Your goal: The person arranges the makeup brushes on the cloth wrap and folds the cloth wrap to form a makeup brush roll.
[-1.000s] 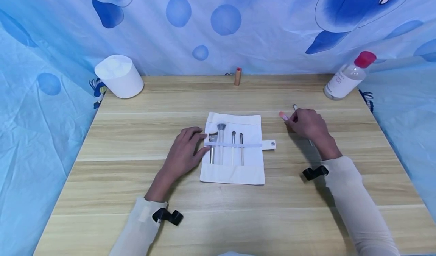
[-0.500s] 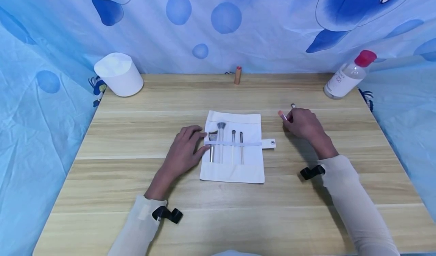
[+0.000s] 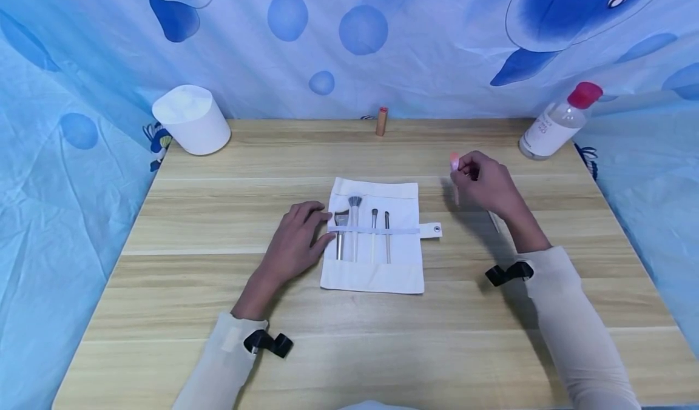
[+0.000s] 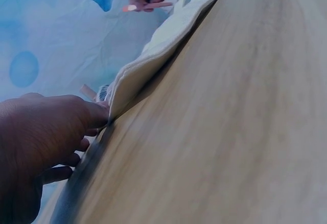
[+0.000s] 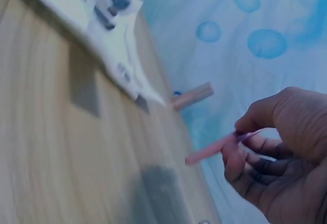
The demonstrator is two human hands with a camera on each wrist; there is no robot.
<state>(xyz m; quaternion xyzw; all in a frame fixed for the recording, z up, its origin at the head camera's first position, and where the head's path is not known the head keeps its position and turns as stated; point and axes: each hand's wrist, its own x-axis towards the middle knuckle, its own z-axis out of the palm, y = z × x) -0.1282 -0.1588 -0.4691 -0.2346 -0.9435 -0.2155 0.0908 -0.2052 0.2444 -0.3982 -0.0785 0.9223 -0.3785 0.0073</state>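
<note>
The table looks like smooth grained wood, the brush roll matt cloth, the far-right bottle glossy clear plastic, the far-left cylinder matt paper, the far curtain creased cloth.

Pink brush raised right of spread white pouch holding 4 brushes.

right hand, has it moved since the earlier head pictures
Yes, the right hand has shifted upward in the head view, judged against the white case.
</note>
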